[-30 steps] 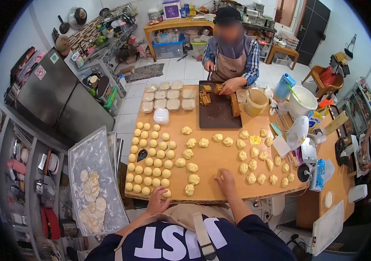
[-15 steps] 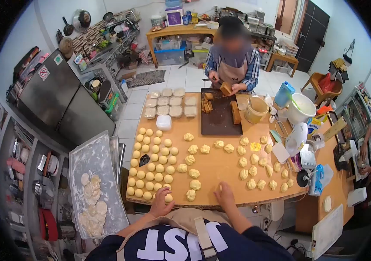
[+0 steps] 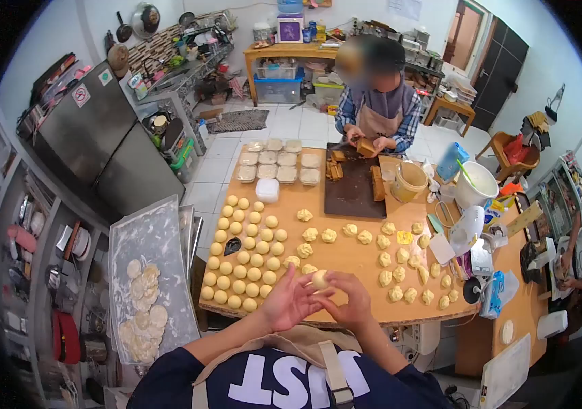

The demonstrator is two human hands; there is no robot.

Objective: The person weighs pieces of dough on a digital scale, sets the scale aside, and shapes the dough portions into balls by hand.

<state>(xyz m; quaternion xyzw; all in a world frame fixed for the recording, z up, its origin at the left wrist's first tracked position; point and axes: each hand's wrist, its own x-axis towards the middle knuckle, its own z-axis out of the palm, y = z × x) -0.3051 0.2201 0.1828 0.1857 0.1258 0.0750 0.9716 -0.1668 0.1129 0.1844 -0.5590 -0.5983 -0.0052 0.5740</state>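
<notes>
My right hand point(image 3: 349, 300) pinches a pale yellow dough ball point(image 3: 319, 279) between thumb and fingers, above the front of the table. Close beside it, my left hand point(image 3: 289, 300) is open with the palm turned up and fingers stretched toward the ball. Whether its fingertips touch the ball I cannot tell. Left of my hands lie rows of smooth round dough balls point(image 3: 253, 274). Rougher dough lumps point(image 3: 310, 234) sit beyond my hands, and more lumps point(image 3: 385, 259) are spread to the right. My hands hide part of the tabletop.
Across the wooden table point(image 3: 345, 255), a person holds a brown cake block over a dark tray point(image 3: 354, 184). Clear containers point(image 3: 267, 172) stand at the back left. A bucket point(image 3: 410, 180) and a hand mixer point(image 3: 467, 228) are on the right. A floured tray point(image 3: 158, 238) lies at left.
Both hands have risen from the table and come together, with a dough ball now in the right fingers. My left hand has left the smooth balls. The view has shifted slightly.
</notes>
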